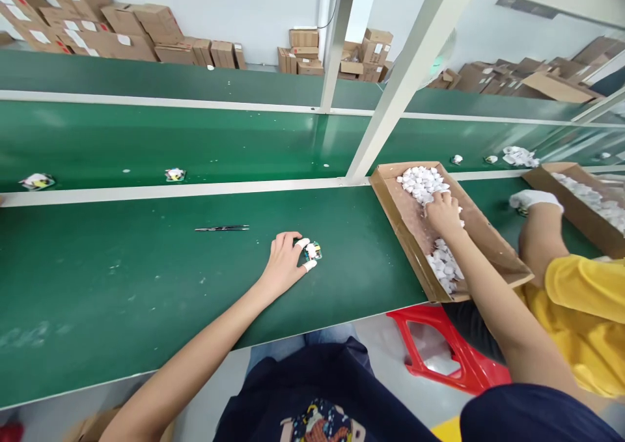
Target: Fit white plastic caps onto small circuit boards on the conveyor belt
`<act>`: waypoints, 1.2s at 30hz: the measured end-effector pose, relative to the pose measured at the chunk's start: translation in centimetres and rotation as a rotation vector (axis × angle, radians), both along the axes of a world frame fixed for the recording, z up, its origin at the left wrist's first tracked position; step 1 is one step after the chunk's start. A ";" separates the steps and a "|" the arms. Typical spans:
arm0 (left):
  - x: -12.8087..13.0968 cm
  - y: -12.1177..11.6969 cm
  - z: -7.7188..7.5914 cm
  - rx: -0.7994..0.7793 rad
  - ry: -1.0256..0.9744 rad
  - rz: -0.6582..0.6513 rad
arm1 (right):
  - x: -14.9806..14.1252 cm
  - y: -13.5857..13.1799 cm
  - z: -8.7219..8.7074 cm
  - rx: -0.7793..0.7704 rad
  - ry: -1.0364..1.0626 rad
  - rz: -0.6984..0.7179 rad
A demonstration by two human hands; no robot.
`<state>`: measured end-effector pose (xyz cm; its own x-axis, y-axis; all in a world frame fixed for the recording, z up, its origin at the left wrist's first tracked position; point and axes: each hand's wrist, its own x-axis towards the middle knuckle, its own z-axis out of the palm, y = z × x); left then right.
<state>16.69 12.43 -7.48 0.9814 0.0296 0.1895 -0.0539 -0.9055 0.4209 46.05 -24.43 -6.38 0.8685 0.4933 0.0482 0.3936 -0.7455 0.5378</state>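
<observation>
My left hand rests on the green bench, with white covers on the thumb and index finger. Between those fingertips it holds a small circuit board carrying white and yellow parts. My right hand reaches into a shallow cardboard box. Its fingertips are down among small white pieces, so whether they grip one is hidden. More white pieces lie at the box's near end. A pair of tweezers lies to the left of my left hand, apart from it.
Two boards, one at the far left and another, sit beyond the white rail. A slanted post rises behind the box. At right, a co-worker's gloved hand is beside another box. A red stool stands below the bench.
</observation>
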 end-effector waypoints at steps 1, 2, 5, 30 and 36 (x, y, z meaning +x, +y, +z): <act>0.0 -0.1 0.0 -0.004 0.008 -0.005 | -0.2 -0.1 -0.1 -0.013 -0.019 0.016; 0.0 -0.1 0.1 -0.009 0.014 -0.011 | -0.3 -0.4 -0.1 -0.023 -0.032 0.033; -0.2 0.0 0.2 -0.024 0.019 -0.024 | -0.5 -1.1 -0.2 -0.046 -0.045 0.099; -0.6 0.4 0.5 -0.134 0.055 -0.049 | 0.7 -3.1 0.1 -0.025 -0.057 0.140; -0.7 0.4 0.4 -0.107 0.035 -0.057 | 1.3 -2.9 -0.3 -0.034 -0.026 0.133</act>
